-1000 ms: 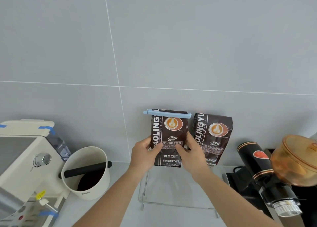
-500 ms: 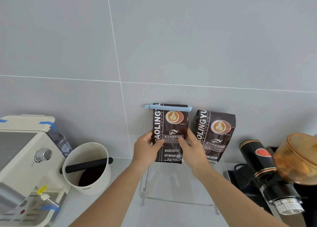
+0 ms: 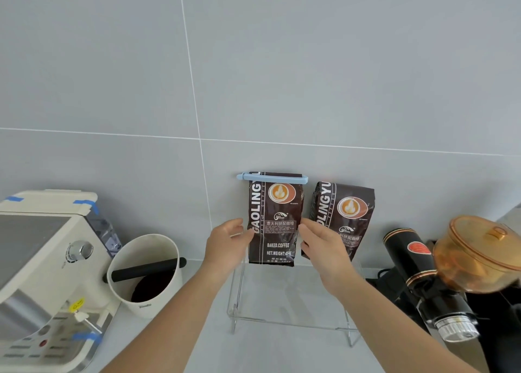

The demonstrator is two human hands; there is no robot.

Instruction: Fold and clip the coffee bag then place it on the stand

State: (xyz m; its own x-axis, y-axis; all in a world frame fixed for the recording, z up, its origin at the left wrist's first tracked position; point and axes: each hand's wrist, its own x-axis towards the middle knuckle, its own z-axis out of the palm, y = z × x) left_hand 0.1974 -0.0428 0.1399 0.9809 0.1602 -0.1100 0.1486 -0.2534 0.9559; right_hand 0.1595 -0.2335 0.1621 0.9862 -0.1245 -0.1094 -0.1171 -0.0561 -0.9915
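The clear acrylic stand (image 3: 239, 293) sits on the counter against the grey tiled wall (image 3: 282, 62). To the stand's left are a cream espresso machine (image 3: 42, 260) and a white knock box (image 3: 146, 271); to its right is a black grinder (image 3: 428, 282) with an amber hopper (image 3: 476, 254).

On the stand, the coffee bag (image 3: 275, 220) stands upright against the wall, its folded top held by a blue clip (image 3: 272, 177). A second coffee bag (image 3: 344, 212) stands just right of it, tilted slightly.

Both forearms reach up from the lower edge toward the stand. The left hand (image 3: 225, 243) is at the clipped bag's left edge and the right hand (image 3: 321, 245) at its right edge, fingers spread and loose. Neither grips the bag; whether fingertips touch its sides is unclear.

Half a second earlier both hands clasped the bag's lower front; they have since let go and parted to its sides.
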